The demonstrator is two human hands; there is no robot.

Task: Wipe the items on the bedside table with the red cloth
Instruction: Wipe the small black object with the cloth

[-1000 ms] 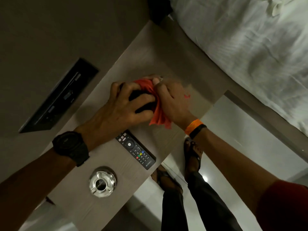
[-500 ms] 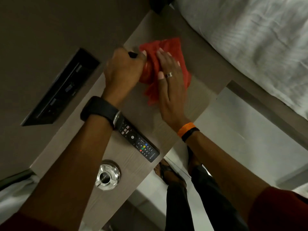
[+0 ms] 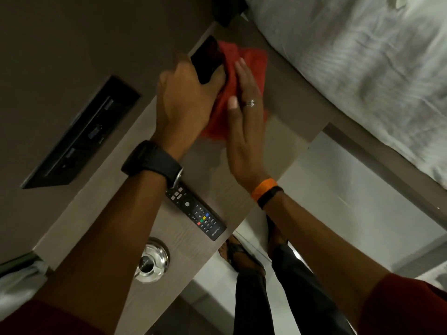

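Observation:
The red cloth [image 3: 249,61] lies spread on the far part of the wooden bedside table [image 3: 285,141]. My right hand [image 3: 244,126] rests flat on the cloth, fingers stretched out, a ring on one finger. My left hand [image 3: 183,100] grips a flat black phone-like object [image 3: 206,60], tilted up at the cloth's left edge. A black remote control [image 3: 198,213] lies nearer to me, partly under my left wrist. A shiny metal ashtray [image 3: 151,261] stands at the table's near end.
A bed with white sheets [image 3: 362,68] borders the table on the right. A dark wall panel with sockets [image 3: 79,134] sits on the left wall. My legs and sandalled feet [image 3: 244,257] stand on the pale floor below the table's edge.
My hands moved to the table's far end. The cloth, bunched around the black object before, now lies spread flat under my right hand. My left hand has lifted the object clear of it.

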